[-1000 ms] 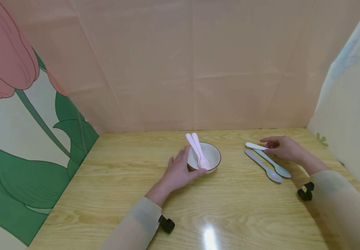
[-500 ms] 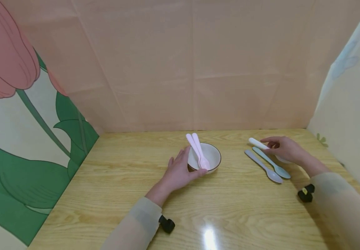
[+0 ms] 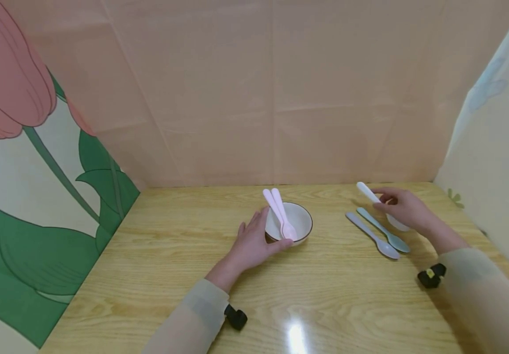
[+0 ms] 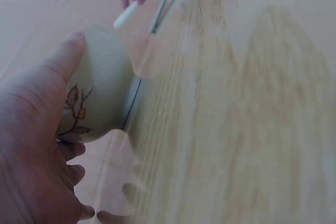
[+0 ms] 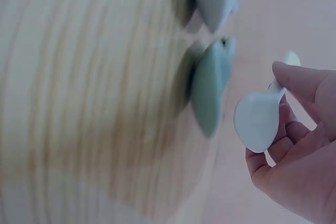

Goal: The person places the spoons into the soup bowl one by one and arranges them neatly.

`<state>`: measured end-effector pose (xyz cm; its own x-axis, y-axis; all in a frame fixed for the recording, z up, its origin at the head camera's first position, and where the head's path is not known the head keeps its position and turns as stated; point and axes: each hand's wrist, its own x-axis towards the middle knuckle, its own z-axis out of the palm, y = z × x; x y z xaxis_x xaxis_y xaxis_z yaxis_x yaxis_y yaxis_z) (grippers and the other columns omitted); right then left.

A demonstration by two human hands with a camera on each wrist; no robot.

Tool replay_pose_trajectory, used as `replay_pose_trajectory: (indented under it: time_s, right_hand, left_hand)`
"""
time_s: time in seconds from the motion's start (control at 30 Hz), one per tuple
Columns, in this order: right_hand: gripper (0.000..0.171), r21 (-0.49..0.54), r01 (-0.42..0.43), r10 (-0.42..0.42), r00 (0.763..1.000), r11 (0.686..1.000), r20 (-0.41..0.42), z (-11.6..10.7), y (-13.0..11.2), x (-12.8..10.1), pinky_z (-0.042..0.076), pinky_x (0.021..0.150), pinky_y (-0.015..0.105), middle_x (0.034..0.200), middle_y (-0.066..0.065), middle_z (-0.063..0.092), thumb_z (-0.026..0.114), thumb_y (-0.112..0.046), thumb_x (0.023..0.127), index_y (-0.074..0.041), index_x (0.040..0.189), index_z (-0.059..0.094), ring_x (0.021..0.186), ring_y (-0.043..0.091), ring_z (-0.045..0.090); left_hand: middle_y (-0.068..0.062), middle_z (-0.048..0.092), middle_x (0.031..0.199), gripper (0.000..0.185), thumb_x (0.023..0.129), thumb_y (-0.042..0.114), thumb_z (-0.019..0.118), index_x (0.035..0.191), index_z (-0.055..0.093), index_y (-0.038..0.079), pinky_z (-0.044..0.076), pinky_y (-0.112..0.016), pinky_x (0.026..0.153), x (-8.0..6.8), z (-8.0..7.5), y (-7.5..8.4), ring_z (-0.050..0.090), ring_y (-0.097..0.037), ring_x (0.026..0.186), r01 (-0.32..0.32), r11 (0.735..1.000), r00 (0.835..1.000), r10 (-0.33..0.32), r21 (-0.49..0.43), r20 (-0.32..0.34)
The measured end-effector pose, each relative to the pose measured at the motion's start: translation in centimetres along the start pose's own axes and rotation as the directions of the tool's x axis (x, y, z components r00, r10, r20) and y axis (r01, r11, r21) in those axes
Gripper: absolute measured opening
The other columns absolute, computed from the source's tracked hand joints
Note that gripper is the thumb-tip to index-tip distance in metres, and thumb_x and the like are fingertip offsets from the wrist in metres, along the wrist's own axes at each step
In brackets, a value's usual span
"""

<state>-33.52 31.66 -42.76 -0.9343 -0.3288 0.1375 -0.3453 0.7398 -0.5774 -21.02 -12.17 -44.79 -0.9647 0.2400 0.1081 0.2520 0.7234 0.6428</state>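
Observation:
My left hand holds the near left side of a white bowl with a dark rim, thumb along its wall. The left wrist view shows a flower sprig on the bowl's outer side. Two pink spoons lean in the bowl, handles rising past the far rim. On the right, my right hand pinches a white spoon by its handle, lifted off the table; its rounded bowl end faces the right wrist camera. Left of that hand, a pale green spoon and a lavender-grey spoon lie side by side.
The wooden table ends at a pink cloth backdrop. A tulip-printed panel borders the left side, and a flower-printed panel the right. Light reflects near the front of the table.
My right hand has raised the white spoon and tilted it, its handle tip moving back and right, away from the green spoon. My left hand, the bowl and the pink spoons stay put.

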Motion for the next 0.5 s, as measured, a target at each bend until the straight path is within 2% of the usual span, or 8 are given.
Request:
replay_pose_trajectory:
  time_s: [0.27,0.5]
  right_hand:
    - [0.055,0.048,-0.028,0.031,0.998,0.998,-0.047,-0.1,-2.4,-0.3,0.052,0.072,0.029,0.122,0.021,0.07,0.07,-0.029,0.112,0.0,0.157,0.057,0.105,0.032,0.065]
    - [0.054,0.137,-0.034,0.051,0.991,0.99,-0.122,0.7,-4.6,-0.4,0.053,0.069,0.026,0.123,0.021,0.069,0.071,-0.03,0.111,-0.002,0.156,0.059,0.095,0.008,0.063]
  left_hand:
    - [-0.003,0.029,0.18,0.119,0.092,0.083,0.07,0.178,0.015,0.022,0.009,-0.069,0.13,0.1,0.1,-0.1,0.018,-0.029,0.169,-0.002,1.0,1.0,0.002,0.004,-0.002]
    - [-0.006,0.031,0.18,0.119,0.091,0.084,0.069,0.177,0.015,0.022,0.01,-0.069,0.13,0.1,0.2,-0.2,0.018,-0.03,0.169,0.001,1.0,1.0,-0.001,0.012,-0.002]
